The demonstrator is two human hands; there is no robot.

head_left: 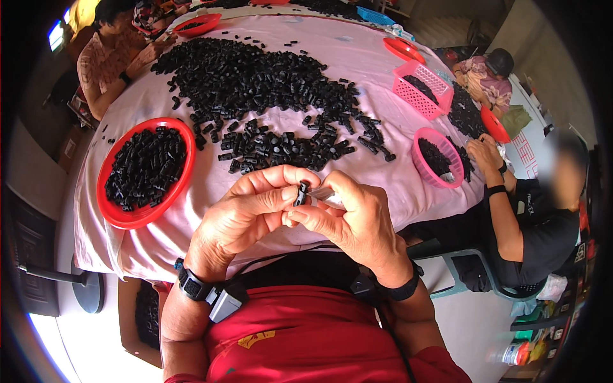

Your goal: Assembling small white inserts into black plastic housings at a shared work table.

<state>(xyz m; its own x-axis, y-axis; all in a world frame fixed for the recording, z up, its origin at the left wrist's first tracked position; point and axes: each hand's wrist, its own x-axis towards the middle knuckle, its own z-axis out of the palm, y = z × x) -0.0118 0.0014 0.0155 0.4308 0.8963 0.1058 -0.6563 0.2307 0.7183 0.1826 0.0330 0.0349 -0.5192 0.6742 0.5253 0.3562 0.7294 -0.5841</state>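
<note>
A small black plastic part (301, 193) is pinched between the thumb and fingers of my left hand (239, 214), close to the table's near edge. My right hand (369, 220) is closed on a bit of clear, whitish film (329, 197), its fingertips almost touching the black part. What else my right fingers hold is hidden. Just beyond both hands lies a large loose pile of similar black parts (255, 80). To the left stands a round red basin (189, 167) filled with black pieces.
Pink cloth (357, 185) covers the table. At the right are a pink round basket (429, 167) and a pink rectangular basket (418, 108), both holding black pieces. A co-worker in black (539, 217) sits at the right; other people work at the far sides. An open carton (129, 319) is below left.
</note>
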